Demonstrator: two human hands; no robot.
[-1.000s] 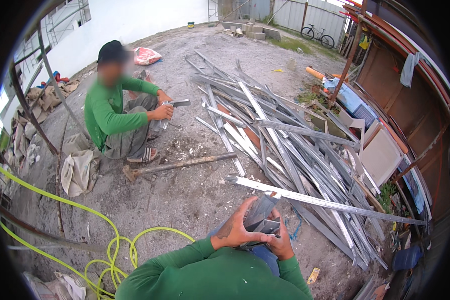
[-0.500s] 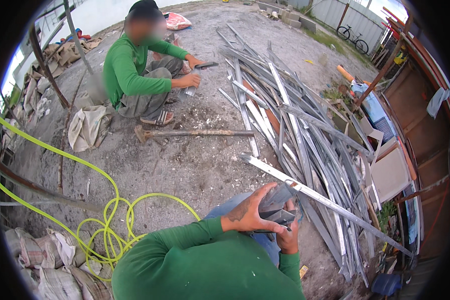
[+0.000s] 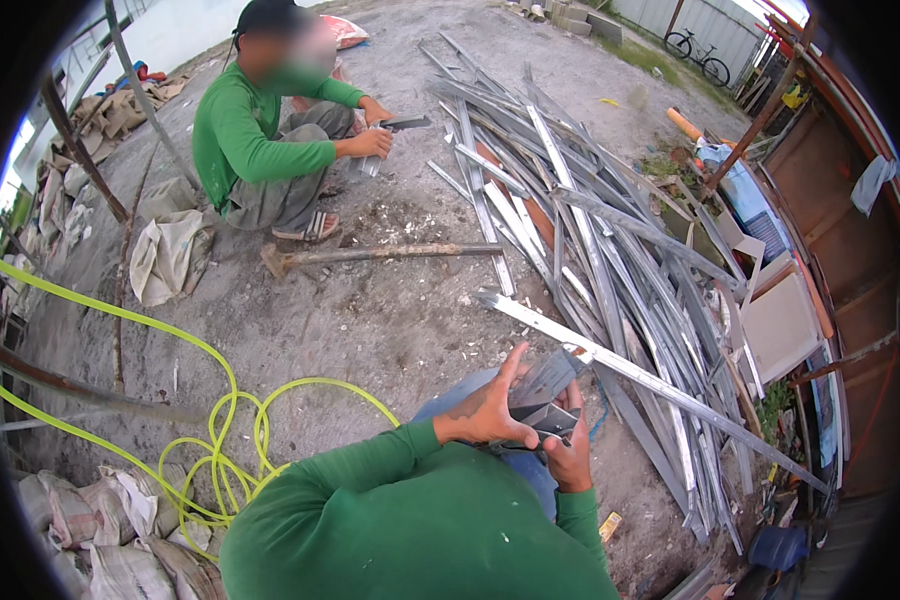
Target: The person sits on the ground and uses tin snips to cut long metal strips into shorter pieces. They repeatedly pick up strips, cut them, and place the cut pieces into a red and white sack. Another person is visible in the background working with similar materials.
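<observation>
Head view: largest on the ground before me is the heap of long metal strips (image 3: 610, 262), loosely crossed and spread to my front right. Left of it squats a co-worker (image 3: 255, 150) in a green long-sleeved top, holding metal in both hands. Next comes the yellow-green hose (image 3: 320, 381), looped at my left, and one long pale strip (image 3: 610, 362) slanting over the near side of the heap, just beyond my hands. A long-handled hammer (image 3: 400, 254) lies between the co-worker and me, touched by neither of us.

Smallest are the short metal pieces (image 3: 550, 378), close in front of my body, above my blue-clad leg. My left hand (image 3: 490, 408) curves widely around their left side, thumb toward the lower piece; my right hand (image 3: 570, 450) holds them from the right, fingers partly hidden behind the metal. How many pieces there are, I cannot tell.

I judge the step in hand to be gathering and lining these up. From here, a good move calls for even pressure from both palms, with fingertips clear of the thin edges.
</observation>
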